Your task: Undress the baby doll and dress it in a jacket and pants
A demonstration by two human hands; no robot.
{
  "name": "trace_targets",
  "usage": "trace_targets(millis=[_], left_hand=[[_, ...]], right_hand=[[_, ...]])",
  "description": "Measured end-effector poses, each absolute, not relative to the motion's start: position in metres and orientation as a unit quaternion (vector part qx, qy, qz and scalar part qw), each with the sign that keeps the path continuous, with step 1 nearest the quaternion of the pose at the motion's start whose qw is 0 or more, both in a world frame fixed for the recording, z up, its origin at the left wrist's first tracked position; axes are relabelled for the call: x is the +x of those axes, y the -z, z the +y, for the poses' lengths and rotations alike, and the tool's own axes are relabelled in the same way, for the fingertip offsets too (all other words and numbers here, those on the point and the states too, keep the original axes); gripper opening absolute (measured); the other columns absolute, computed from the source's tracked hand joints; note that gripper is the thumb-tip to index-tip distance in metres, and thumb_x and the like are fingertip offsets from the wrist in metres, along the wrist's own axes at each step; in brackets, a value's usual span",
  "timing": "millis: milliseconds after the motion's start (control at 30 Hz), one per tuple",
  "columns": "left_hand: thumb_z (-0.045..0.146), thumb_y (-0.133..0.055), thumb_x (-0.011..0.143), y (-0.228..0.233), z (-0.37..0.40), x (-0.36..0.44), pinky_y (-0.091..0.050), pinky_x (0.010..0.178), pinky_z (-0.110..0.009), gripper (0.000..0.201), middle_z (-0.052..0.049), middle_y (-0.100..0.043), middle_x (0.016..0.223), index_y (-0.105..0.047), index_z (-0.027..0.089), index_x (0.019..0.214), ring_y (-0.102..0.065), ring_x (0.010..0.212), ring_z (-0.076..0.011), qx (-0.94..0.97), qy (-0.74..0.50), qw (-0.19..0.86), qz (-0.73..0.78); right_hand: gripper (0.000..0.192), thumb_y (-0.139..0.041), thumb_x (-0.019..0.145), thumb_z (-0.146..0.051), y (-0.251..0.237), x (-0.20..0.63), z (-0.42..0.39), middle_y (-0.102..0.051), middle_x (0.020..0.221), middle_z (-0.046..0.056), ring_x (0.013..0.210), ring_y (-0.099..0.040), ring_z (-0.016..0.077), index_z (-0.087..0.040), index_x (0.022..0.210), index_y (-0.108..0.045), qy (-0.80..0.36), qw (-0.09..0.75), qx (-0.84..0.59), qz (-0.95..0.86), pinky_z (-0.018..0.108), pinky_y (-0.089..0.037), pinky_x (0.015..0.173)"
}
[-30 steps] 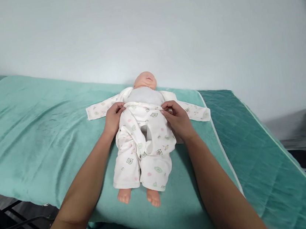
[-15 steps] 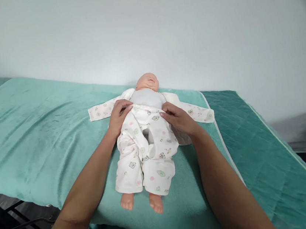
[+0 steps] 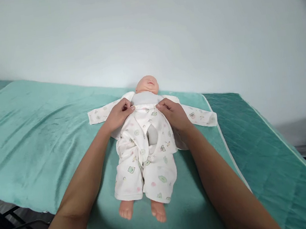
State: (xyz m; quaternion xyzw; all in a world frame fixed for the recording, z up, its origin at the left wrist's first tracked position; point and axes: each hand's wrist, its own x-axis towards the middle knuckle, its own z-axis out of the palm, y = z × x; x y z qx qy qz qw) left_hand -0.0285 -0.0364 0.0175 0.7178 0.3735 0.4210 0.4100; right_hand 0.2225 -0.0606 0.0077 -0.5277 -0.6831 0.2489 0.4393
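Baby doll (image 3: 146,87) on back, mid bed (image 3: 33,136), green blanket. Left hand (image 3: 118,115) and right hand (image 3: 173,114): each grip pinched on printed trousers (image 3: 144,156) waistband at chest, seemingly tight.

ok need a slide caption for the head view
Both hands, left hand and right hand, grip the printed pants at the waist of a baby doll on a green blanket.

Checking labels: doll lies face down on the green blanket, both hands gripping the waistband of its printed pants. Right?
Not quite. The doll lies face up, not face down: the head view shows its face turned to the ceiling and its toes pointing up. The rest holds: it is on the green blanket, and the left hand and right hand both grip the waistband of the printed pants.
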Motion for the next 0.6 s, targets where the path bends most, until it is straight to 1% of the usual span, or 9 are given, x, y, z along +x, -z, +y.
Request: trace_targets(millis=[133,200,333,467,600], left_hand=[[0.035,-0.056,0.093,-0.021,-0.015,-0.022,-0.029,0.065,-0.026,0.025,0.003,-0.040,0.075,-0.040,0.020,0.079,-0.035,0.070,-0.0123,0.714,-0.409,0.381,0.422],[0.033,-0.055,0.093,-0.021,-0.004,-0.018,-0.028,0.065,-0.026,0.024,0.004,-0.039,0.074,-0.039,0.021,0.079,-0.035,0.069,-0.0124,0.709,-0.402,0.370,0.446],[0.031,-0.053,0.094,-0.019,0.007,-0.014,-0.030,0.066,-0.026,0.023,0.004,-0.038,0.074,-0.039,0.021,0.080,-0.036,0.069,-0.0123,0.694,-0.400,0.371,0.470],[0.034,-0.054,0.093,-0.018,0.002,-0.013,-0.031,0.067,-0.026,0.022,0.004,-0.041,0.073,-0.042,0.021,0.081,-0.039,0.069,-0.0123,0.696,-0.402,0.362,0.472],[0.036,-0.056,0.092,-0.017,-0.006,-0.013,-0.034,0.066,-0.027,0.022,0.003,-0.051,0.071,-0.047,0.021,0.079,-0.046,0.068,-0.0135,0.701,-0.391,0.322,0.502]], right_hand=[[0.031,-0.056,0.090,-0.049,-0.005,0.222,-0.044,-0.051,0.071,-0.004,0.071,-0.044,0.0145,-0.022,0.075,-0.056,-0.263,0.453,-0.544,-0.656,0.027,-0.035,0.067],[0.033,-0.058,0.088,-0.052,-0.001,0.223,-0.036,-0.051,0.071,-0.004,0.070,-0.044,0.0144,-0.022,0.073,-0.055,-0.317,0.467,-0.534,-0.630,0.027,-0.036,0.067],[0.035,-0.067,0.080,-0.053,0.004,0.224,-0.030,-0.049,0.069,-0.005,0.064,-0.042,0.0125,-0.022,0.071,-0.053,-0.461,0.507,-0.498,-0.532,0.026,-0.037,0.061],[0.040,-0.077,0.071,-0.052,0.000,0.221,-0.033,-0.049,0.066,-0.006,0.060,-0.041,0.0104,-0.022,0.065,-0.051,-0.521,0.524,-0.480,-0.472,0.024,-0.036,0.057],[0.041,-0.081,0.067,-0.050,-0.002,0.218,-0.038,-0.048,0.061,-0.006,0.056,-0.040,0.0093,-0.021,0.062,-0.052,-0.519,0.532,-0.496,-0.449,0.023,-0.035,0.053]])
